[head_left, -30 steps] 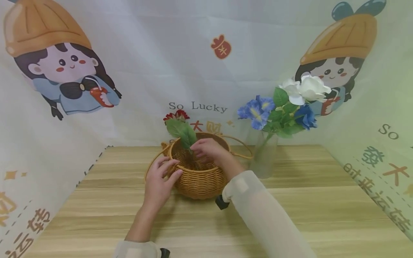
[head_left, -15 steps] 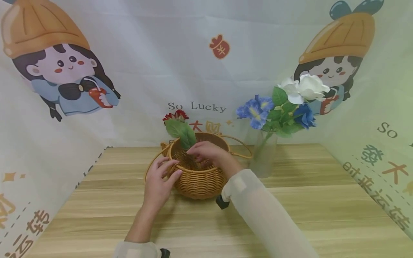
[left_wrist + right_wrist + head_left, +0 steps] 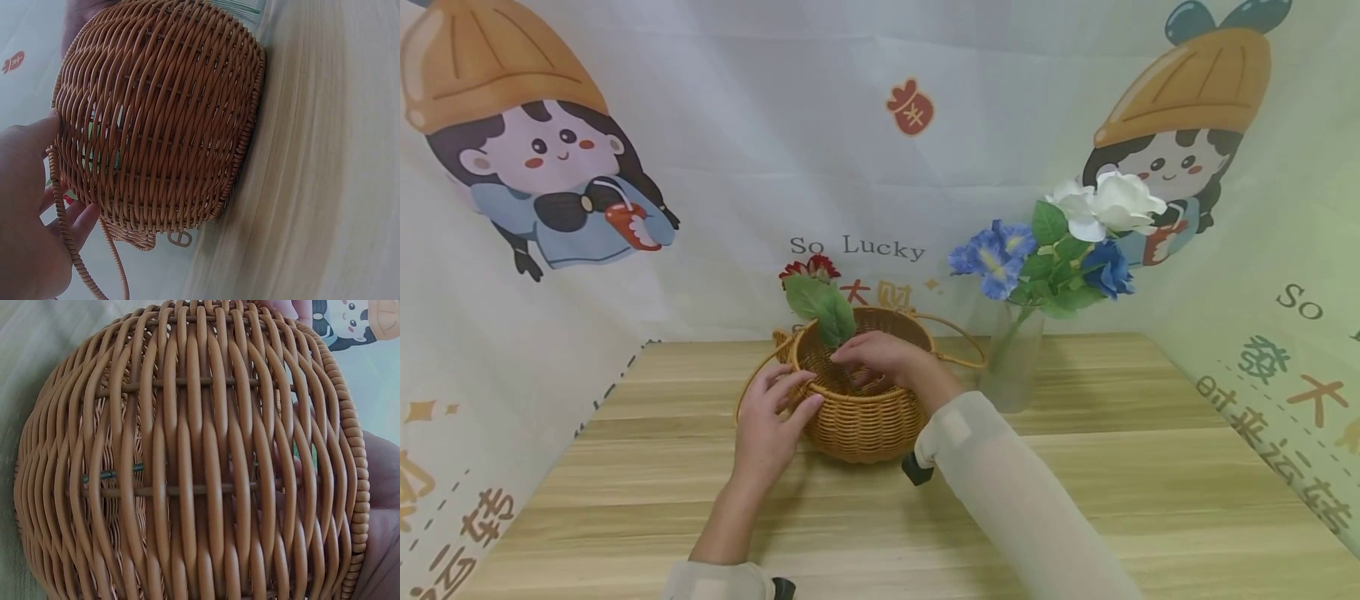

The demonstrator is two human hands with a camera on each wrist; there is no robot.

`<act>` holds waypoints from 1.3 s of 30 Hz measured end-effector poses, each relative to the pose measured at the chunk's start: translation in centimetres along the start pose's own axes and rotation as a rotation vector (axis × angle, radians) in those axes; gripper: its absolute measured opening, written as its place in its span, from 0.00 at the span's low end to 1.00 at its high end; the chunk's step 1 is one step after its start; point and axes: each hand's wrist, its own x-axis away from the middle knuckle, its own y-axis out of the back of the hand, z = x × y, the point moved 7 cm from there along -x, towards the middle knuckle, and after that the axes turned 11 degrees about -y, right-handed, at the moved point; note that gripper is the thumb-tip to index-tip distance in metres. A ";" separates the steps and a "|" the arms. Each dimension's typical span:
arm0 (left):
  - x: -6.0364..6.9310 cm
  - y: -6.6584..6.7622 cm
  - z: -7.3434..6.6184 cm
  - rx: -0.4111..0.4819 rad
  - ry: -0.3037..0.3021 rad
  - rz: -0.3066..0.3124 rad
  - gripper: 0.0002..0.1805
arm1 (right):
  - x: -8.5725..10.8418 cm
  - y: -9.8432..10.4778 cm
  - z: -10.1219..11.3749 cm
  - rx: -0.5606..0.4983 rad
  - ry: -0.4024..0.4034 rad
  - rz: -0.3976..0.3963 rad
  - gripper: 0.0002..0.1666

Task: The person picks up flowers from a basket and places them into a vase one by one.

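Observation:
A brown wicker basket (image 3: pixel 865 433) with two thin handles stands on the table. My left hand (image 3: pixel 767 425) holds its left rim; the left wrist view shows thumb and fingers against the wicker (image 3: pixel 156 125) beside a handle. My right hand (image 3: pixel 887 357) reaches over the near rim into the basket and pinches the stem of a red flower (image 3: pixel 812 268) with broad green leaves. The bloom leans left above the rim. Through the weave in the right wrist view, a green stem (image 3: pixel 112 474) shows; the right fingertips are mostly hidden by the basket.
A frosted vase (image 3: pixel 1015 367) stands to the right of the basket, close to its right handle. It holds a white flower (image 3: pixel 1123 202) and blue flowers (image 3: pixel 992 258). A printed cloth backdrop (image 3: pixel 760 125) rises behind the wooden table (image 3: pixel 1075 492).
My right hand has slid slightly down and left inside the basket, along the stem. The red bloom and leaves stay almost where they were. My left hand keeps its place on the rim.

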 end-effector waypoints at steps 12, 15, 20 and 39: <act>0.1 0.0 -0.1 0.000 -0.001 0.013 0.15 | 0.0 -0.1 0.1 0.015 0.003 0.027 0.22; 0.1 0.0 -0.1 0.000 0.002 0.010 0.15 | 0.0 -0.3 0.1 0.048 0.003 0.039 0.22; 0.1 0.0 -0.1 0.002 0.011 0.010 0.15 | -0.2 -0.7 0.1 0.131 0.011 0.081 0.25; 0.0 0.0 -0.2 -0.020 -0.001 0.016 0.16 | 0.1 -0.3 0.5 -0.028 0.082 0.061 0.22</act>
